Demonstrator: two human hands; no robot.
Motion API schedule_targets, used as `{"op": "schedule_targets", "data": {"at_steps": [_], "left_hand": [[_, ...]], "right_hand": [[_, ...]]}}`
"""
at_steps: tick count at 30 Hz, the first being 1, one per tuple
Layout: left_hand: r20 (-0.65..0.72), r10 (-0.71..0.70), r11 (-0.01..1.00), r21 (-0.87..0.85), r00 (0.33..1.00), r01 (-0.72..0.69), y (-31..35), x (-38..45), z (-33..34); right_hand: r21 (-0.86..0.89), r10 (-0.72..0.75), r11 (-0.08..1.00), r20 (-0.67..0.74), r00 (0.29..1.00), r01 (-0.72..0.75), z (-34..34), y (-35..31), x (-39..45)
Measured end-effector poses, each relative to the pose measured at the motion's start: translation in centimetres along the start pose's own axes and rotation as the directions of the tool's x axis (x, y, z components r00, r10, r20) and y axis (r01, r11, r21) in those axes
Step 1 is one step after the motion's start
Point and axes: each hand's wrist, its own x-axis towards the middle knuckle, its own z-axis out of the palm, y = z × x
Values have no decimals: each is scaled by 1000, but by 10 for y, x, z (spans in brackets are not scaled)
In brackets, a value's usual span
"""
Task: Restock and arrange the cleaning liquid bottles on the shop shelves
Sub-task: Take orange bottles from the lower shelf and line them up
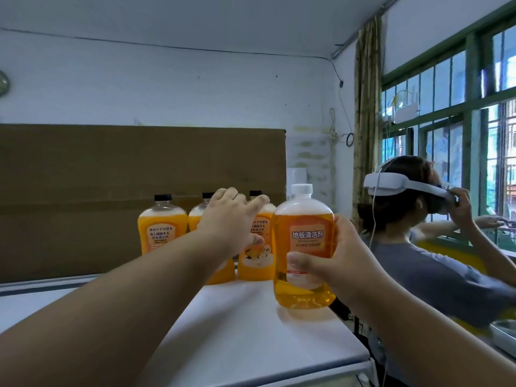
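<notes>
- Right hand (339,263) nearest, fingers wrapped round white-capped clear plastic bottle of orange liquid (303,247), held upright just above white shelf top (237,331) near its right edge
- Left hand (231,219) farther, fingers spread loose against middle black-capped orange bottle (201,216)
- Left black-capped orange bottle (162,223) and right black-capped orange bottle (255,255) flank it, before brown cardboard sheet (111,177)

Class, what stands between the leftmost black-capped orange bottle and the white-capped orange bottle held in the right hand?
In the head view, two more black-capped orange bottles, partly hidden by the left hand.
</notes>
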Motion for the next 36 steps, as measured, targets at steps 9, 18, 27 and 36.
{"op": "schedule_targets", "data": {"at_steps": [9, 18, 27, 36], "left_hand": [[32, -28, 997, 72, 999, 26, 2, 4, 4], [-1, -45, 998, -45, 999, 45, 15, -27, -21], [416, -116, 658, -648, 902, 384, -1, -154, -79], [354, -389, 544, -657, 850, 522, -94, -289, -146]], "right_hand": [[-17, 21, 1000, -1, 1000, -21, 6, 2, -1], [-13, -45, 999, -3, 999, 45, 2, -3, -6], [-20, -223, 974, 93, 970, 226, 35, -37, -5], [241, -350, 926, 252, 902, 292, 174, -125, -62]]}}
